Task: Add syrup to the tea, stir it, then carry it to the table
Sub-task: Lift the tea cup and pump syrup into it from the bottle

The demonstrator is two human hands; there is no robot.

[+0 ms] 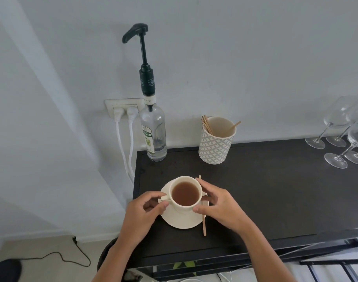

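A cream cup (186,195) full of brown tea (185,193) sits on a cream saucer (180,219) in the lower middle of the frame, near the left end of a dark shelf top (265,192). The left hand (142,213) comes in from the bottom edge and curls at the cup's handle (164,198), thumb and forefinger pinching it. The right hand (219,207) is cupped against the cup's right side, fingers loosely spread around the wall and thumb near the lower rim; how firmly it presses, I cannot tell. A wooden stir stick (203,222) lies just right of the cup, running up and down the frame, its middle hidden under the right hand and its lower part crossing the saucer's edge.

Above the cup, at the shelf's back left corner, stands the syrup bottle (154,137), clear glass with a tall black pump (142,47) whose spout points left. Right of it, in the centre of the frame, a patterned holder (215,147) carries more wooden sticks (206,125). Wine glasses (340,137) cluster at the right edge. A wall socket (124,106) with two white plugs shows left of the bottle
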